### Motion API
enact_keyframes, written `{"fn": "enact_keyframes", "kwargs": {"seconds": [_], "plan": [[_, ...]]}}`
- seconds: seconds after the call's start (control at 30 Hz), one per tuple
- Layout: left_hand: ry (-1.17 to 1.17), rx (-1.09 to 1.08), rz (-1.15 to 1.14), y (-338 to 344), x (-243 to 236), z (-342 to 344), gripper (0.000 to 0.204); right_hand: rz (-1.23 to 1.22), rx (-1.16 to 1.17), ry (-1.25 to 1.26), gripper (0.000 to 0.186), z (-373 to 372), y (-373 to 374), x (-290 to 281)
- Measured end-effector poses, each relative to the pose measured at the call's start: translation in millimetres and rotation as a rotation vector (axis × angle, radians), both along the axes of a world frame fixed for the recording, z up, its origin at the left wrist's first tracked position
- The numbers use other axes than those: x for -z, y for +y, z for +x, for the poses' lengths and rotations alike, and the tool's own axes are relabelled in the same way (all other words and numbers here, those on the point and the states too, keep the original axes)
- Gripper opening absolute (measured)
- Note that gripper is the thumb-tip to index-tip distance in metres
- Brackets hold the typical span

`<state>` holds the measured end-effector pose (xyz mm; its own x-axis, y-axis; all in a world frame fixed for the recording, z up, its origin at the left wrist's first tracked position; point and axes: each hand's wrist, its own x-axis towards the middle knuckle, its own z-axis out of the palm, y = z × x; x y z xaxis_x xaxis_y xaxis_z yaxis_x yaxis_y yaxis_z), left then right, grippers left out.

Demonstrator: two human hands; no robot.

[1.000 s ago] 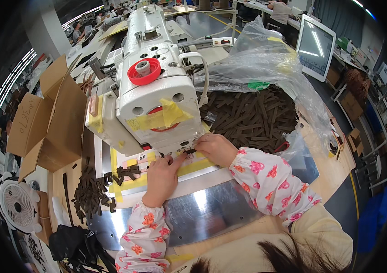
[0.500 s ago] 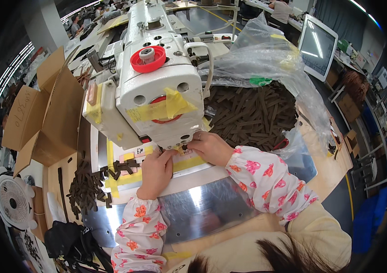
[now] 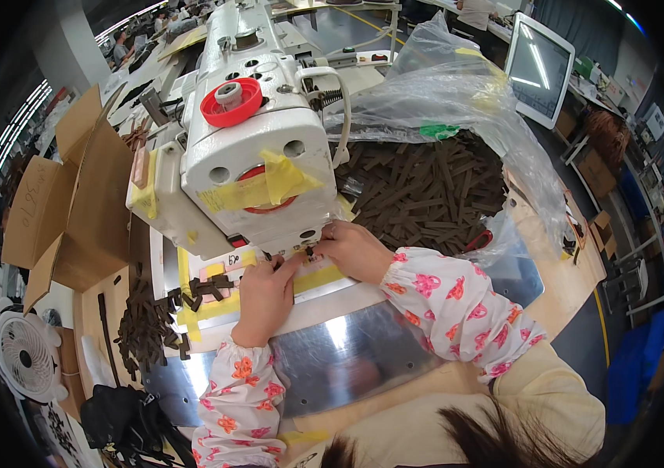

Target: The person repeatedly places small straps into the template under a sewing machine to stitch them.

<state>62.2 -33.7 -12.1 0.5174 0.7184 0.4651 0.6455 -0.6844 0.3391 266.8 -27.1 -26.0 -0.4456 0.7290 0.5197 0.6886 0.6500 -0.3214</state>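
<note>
Both hands work at the front of a white sewing machine (image 3: 242,148) with a red wheel on top, under its head. My left hand (image 3: 268,294) has its index finger stretched onto the yellow-taped work plate (image 3: 318,275), other fingers bent; what it holds, if anything, is hidden. My right hand (image 3: 351,251) pinches a small dark brown strip piece (image 3: 309,251) beside the left fingertip. Left of my hands, short brown pieces (image 3: 211,288) lie on the plate beside a larger heap (image 3: 143,320). Behind my right hand, a large pile of brown strips (image 3: 417,191) sits in clear plastic.
An open cardboard box (image 3: 102,222), a white fan (image 3: 24,355) and a black bag (image 3: 117,421) are at left. A screen (image 3: 538,70) stands back right. A curved metal plate (image 3: 363,355) lies between my forearms. A co-worker (image 3: 472,15) is at the back.
The view has shifted slightly. My hands stay close together under the machine head; since one second ago the small dark piece at my right fingertips has become mostly covered, with slight finger movement.
</note>
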Motion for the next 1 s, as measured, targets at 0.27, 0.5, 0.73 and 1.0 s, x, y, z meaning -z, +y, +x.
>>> {"fn": "enact_keyframes", "kwargs": {"seconds": [0.27,0.5,0.73,1.0], "plan": [[0.178,-0.036,0.026,2.9,-1.5,13.8,0.034,-0.019,0.046,0.027,0.015,3.4,-0.6,-0.1],[-0.034,-0.059,0.018,7.7,7.1,-0.1,0.028,0.016,0.081,-0.154,0.014,3.8,2.2,-7.1],[0.049,-0.056,0.078,3.7,4.7,-8.5,0.023,-0.001,0.039,-0.326,0.017,-2.6,5.1,-12.9],[0.002,-0.041,0.179,0.5,14.3,-1.0,0.028,0.099,0.047,-0.185,0.018,12.1,-5.3,-12.9]]}}
